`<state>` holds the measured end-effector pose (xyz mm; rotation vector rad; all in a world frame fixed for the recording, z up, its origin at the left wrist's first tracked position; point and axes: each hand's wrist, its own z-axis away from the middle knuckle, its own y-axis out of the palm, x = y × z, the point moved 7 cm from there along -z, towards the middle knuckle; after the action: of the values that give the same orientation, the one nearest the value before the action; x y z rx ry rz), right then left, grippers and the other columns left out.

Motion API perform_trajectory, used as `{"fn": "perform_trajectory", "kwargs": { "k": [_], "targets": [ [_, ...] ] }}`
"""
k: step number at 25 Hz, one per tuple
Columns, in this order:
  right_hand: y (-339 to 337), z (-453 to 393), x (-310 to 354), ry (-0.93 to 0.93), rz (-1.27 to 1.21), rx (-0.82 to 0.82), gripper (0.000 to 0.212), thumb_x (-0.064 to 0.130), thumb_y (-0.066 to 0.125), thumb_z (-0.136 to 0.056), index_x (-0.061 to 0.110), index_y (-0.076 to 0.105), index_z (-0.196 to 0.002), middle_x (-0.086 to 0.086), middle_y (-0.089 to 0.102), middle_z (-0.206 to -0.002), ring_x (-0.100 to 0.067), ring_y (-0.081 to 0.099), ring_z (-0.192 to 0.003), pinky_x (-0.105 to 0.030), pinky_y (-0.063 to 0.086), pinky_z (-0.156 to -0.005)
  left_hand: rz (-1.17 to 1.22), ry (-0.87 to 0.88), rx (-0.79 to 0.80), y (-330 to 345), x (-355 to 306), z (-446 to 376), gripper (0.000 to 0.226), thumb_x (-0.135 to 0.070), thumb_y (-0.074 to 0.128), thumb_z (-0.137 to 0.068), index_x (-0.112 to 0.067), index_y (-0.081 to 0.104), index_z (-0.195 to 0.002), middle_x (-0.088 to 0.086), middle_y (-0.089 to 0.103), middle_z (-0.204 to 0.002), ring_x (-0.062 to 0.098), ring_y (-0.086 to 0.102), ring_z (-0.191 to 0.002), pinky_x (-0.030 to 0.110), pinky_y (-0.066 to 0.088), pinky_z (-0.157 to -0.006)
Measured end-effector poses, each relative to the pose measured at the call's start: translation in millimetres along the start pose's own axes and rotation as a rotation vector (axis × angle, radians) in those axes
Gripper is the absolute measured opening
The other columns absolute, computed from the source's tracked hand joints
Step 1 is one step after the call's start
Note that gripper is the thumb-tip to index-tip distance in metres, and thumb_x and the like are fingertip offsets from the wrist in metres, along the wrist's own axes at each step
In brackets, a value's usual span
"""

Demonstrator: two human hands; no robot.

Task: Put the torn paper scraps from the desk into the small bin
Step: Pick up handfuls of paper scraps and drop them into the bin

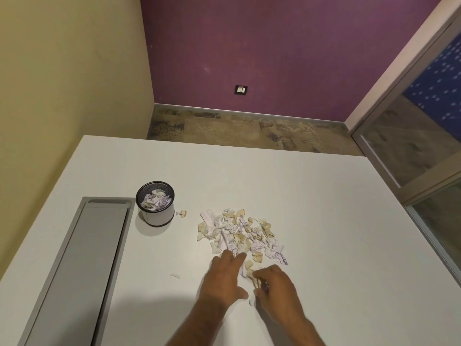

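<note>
A pile of torn white and cream paper scraps (240, 233) lies in the middle of the white desk (324, 221). My left hand (224, 278) rests flat at the pile's near edge, fingers spread over the closest scraps. My right hand (273, 288) is just to its right, fingers curled around a few scraps. The small mesh bin (155, 203) stands upright to the left of the pile, partly filled with scraps. A stray scrap (181, 213) lies right beside the bin, and another small scrap (175, 275) sits left of my left hand.
A long grey cable-tray lid (82, 265) is set into the desk along the left, next to the bin. The desk's far edge (224, 143) drops to carpeted floor. A yellow wall stands to the left, a glass partition (424, 146) to the right.
</note>
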<state>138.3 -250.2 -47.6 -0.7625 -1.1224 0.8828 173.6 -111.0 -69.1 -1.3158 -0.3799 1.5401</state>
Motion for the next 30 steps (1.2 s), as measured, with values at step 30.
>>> {"fn": "perform_trajectory", "kwargs": {
  "k": [30],
  "targets": [
    [-63, -130, 266, -0.383, -0.278, 0.006, 0.015, 0.009, 0.072, -0.073, 0.016, 0.079, -0.084, 0.001, 0.076, -0.080, -0.015, 0.068, -0.075, -0.022, 0.050, -0.069, 0.825, -0.281, -0.692, -123, 109, 62, 0.022, -0.014, 0.082, -0.069, -0.035, 0.077, -0.072, -0.021, 0.074, -0.081, 0.000, 0.070, -0.070, 0.015, 0.054, -0.067]
  ]
}}
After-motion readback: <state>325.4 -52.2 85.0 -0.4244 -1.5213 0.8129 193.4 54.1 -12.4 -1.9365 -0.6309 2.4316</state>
